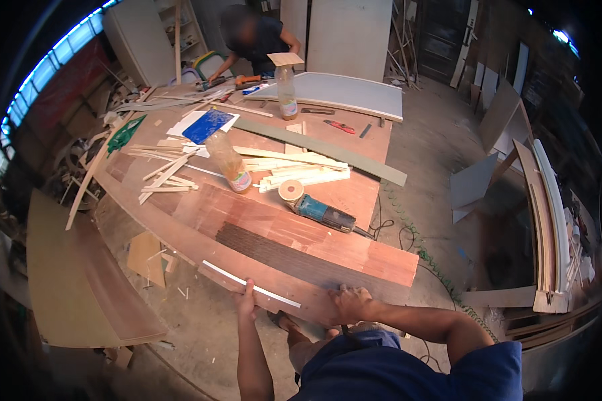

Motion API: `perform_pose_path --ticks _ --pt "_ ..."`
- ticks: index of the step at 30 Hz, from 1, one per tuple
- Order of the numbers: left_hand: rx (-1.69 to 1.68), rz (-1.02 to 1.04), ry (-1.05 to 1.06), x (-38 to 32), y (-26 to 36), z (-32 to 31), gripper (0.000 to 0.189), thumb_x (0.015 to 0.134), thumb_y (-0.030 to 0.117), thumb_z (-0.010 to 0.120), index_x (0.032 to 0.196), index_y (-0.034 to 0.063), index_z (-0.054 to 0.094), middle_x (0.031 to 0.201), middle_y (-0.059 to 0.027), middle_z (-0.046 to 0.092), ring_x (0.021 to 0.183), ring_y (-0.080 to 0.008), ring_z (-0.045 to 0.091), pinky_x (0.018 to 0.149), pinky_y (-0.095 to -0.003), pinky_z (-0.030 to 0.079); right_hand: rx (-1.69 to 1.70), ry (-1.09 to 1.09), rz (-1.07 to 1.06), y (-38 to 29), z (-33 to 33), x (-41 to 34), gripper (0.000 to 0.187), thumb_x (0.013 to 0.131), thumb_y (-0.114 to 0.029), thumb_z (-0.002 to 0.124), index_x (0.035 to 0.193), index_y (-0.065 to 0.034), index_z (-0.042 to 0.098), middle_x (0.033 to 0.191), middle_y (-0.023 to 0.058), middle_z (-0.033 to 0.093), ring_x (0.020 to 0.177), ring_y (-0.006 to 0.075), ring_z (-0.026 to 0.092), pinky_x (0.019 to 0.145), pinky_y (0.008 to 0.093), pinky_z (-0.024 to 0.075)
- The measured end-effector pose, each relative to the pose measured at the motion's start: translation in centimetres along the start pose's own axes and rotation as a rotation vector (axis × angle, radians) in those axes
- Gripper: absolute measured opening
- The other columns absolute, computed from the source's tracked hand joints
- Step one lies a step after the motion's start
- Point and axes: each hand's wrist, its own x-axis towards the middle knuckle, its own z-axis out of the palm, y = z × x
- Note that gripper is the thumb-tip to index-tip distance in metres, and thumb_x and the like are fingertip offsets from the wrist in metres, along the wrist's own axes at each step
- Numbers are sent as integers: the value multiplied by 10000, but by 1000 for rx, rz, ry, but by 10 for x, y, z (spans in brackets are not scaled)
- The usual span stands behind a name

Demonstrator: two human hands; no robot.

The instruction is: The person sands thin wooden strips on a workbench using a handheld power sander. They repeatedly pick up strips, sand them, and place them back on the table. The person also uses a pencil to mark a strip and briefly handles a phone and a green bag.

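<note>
A thin wooden panel (231, 280) lies along the near edge of the workbench, with my left hand (247, 301) gripping its edge, thumb on top. Beside that thumb a narrow white strip (261, 288) rests on the wood. My right hand (351, 302) lies at the bench's near edge with its fingers bent; whether it grips anything is unclear. Just beyond it is a dark ribbed strip panel (291, 263), next to reddish wooden boards (331, 245). An angle grinder (323, 213) with a round disc lies on the bench farther back.
Pale wood strips (301, 170), a plastic bottle (237, 173) and a long greenish board (321, 148) lie or stand mid-bench. Another bottle (287, 95) stands behind. A person (261, 40) works at the far end. A green coiled hose (431, 263) runs along the right side.
</note>
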Motion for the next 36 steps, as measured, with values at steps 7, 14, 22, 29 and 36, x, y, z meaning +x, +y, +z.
perform_pose_path --ticks 7,14,22,29,36 --pt "-17 76 -27 29 -36 -27 984 998 252 799 1686 66 122 1571 -171 469 1402 -304 525 1080 -459 525 5 211 -231 -83 -21 44 961 928 -674 668 1588 -19 427 1470 289 550 1289 463 635 1014 531 567" --pt "23 60 61 0 -9 -3 975 1000 241 797 1683 62 126 1546 -176 488 1379 -303 543 1071 -459 528 -188 543 -440 -82 8 66 927 870 -613 742 1592 -117 441 1392 250 575 1155 473 677 908 588 593" --pt "37 86 92 6 -14 -3 805 985 290 814 1567 -8 345 1460 -177 557 1282 -289 603 1042 -435 529 -61 179 -72 -9 33 12 1027 813 -662 768 1629 -153 408 1493 292 521 1244 526 637 1000 579 564" --pt "138 87 172 18 -41 -12 790 978 322 811 1540 -17 370 1397 -194 589 1185 -289 649 940 -414 577 6 353 -167 -101 -11 62 775 958 -543 636 1576 -113 455 1457 323 543 1239 512 642 952 607 570" --pt "148 43 309 20 -49 -23 1037 1062 619 555 1689 -20 32 1663 -314 352 1506 -421 440 1219 -445 387 -215 303 -250 -164 -60 126 1034 818 -557 795 1593 -17 376 1418 343 566 1209 494 676 959 536 593"
